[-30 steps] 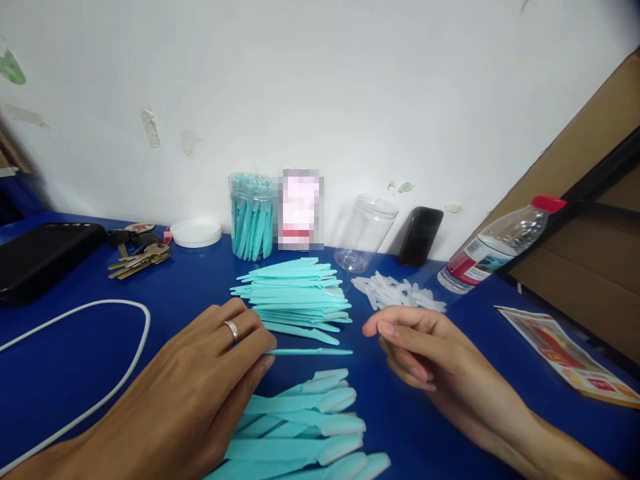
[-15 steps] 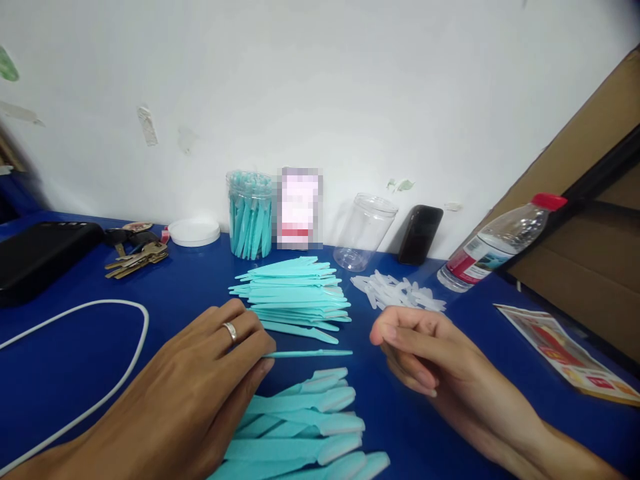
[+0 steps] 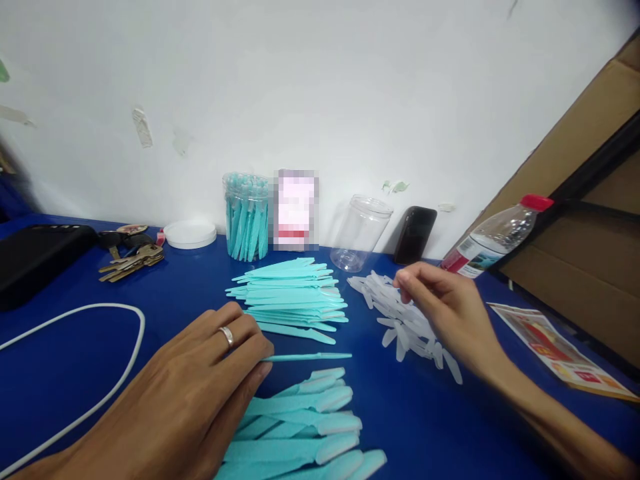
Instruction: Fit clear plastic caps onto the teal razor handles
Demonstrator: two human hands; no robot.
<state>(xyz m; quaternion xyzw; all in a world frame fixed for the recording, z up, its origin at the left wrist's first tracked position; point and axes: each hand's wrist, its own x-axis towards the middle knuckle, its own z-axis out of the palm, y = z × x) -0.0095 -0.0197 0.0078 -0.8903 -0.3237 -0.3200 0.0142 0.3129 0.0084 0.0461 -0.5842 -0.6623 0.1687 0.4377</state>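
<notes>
My left hand (image 3: 210, 373), with a ring on one finger, pinches a thin turquoise eyebrow razor (image 3: 320, 356) whose blade end points right. Below it lies a spread of turquoise eyebrow razors (image 3: 300, 450), partly behind that hand. A denser stack of the same razors (image 3: 290, 293) sits just beyond. Over a heap of translucent white blade covers (image 3: 400, 317) is my right hand (image 3: 445, 307), thumb and forefinger pressed together. Whatever may be between those fingertips is too small to make out.
Along the wall stand a jar full of razors (image 3: 247, 220), a blurred upright card (image 3: 295, 210), a clear jar (image 3: 361, 233) and a dark phone (image 3: 416, 235). A water bottle (image 3: 493, 243) leans right. Keys (image 3: 135, 260), a white lid (image 3: 190, 235) and a cable (image 3: 143, 327) lie left.
My right hand has moved up, away from the razor and over the white covers, uncovering more of the heap. My left hand keeps its hold on the razor.
</notes>
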